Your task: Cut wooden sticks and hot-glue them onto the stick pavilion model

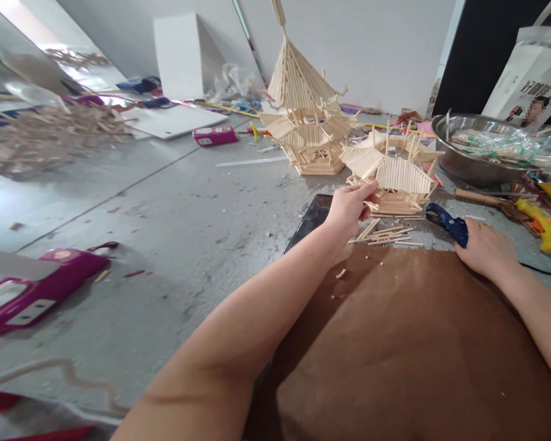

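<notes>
My left hand reaches forward and grips the near edge of a small roof model made of wooden sticks, fingers curled on it. My right hand rests on the floor at the brown board's far edge, closed around the blue handles of a cutter. Several loose cut sticks lie between the two hands. A taller stick pagoda stands just behind the small model.
A brown board covers the floor in front of me, with a dark tablet at its far left corner. A steel bowl of sticks, a yellow glue gun and a paper bag sit at right. Magenta boxes lie at left.
</notes>
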A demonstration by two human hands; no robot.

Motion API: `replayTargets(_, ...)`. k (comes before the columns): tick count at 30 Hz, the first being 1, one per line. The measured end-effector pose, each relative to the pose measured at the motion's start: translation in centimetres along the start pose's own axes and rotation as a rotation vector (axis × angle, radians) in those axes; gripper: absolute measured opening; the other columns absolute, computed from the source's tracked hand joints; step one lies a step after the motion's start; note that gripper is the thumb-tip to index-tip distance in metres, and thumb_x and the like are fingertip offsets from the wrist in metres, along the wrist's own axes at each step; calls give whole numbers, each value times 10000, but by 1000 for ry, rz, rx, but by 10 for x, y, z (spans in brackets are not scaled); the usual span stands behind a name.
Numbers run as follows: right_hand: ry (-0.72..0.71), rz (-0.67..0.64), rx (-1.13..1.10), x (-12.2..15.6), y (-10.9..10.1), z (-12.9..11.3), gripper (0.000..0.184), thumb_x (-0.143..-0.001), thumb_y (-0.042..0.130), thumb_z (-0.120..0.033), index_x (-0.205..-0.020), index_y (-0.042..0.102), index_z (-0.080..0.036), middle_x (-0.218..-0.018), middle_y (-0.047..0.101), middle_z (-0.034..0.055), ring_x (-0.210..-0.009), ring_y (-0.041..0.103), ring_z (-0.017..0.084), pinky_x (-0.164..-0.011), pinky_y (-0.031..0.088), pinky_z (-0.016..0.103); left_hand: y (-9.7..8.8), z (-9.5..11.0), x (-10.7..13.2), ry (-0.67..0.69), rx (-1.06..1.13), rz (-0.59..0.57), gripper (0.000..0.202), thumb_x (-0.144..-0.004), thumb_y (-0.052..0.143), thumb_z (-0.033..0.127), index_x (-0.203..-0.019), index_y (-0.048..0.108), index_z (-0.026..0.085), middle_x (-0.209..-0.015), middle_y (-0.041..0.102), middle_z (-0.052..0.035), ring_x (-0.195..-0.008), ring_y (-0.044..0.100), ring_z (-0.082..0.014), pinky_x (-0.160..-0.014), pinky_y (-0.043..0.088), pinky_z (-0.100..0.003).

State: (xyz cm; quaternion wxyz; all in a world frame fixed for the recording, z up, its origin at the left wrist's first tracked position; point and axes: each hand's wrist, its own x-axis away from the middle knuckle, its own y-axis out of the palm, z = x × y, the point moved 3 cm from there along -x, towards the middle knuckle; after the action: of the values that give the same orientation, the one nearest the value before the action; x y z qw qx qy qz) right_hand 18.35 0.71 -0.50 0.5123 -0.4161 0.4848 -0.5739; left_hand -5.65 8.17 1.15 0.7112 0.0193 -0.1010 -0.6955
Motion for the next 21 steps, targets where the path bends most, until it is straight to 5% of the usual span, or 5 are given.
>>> replayTargets(4,-9,-6,-16,-1,2,2,429,-732,434,-381,-1078,476,-131,-936,609,160,-834,584,312,-638,415,375,-2,-2,2,57,-39,24,217,-738,559,262,-572,532,125,-496,520,26,-278,300,-6,-311,166,-196)
replayTargets(10,23,151,-171,-4,-3,11,471,-731,443,-347,-1155,445,-142,-988,598,144,-886,568,308,-683,422,384,-9,0,25,419,-307,169,184,-733,549,306,-617,563,163,-519,487,40,-420,372,-36,-407,285,-171)
replayTargets(15,-49,376,-661,10,-27,6,335,-743,461,-304,-1037,495,-148,-996,590,124,-917,563,245,-793,422,356,13,-5,54,569,-549,-119,137,-746,540,273,-690,607,169,-583,550,17,-541,445,-70,-541,357,-184)
replayTargets(18,-114,278,-1157,23,-38,-7,259,-754,475,-358,-950,483,-189,-834,600,53,-704,594,175,-682,477,327,25,-10,66,620,-669,-317,135,-760,525,246,-702,617,166,-627,586,-7,-578,489,-86,-572,369,-194)
replayTargets(21,-159,187,-1391,33,-43,-21,260,-708,557,-361,-896,496,-192,-738,586,11,-607,574,145,-619,488,315,31,-14,72,655,-741,-437,143,-767,516,242,-698,618,168,-630,590,-19,-588,507,-96,-590,379,-200)
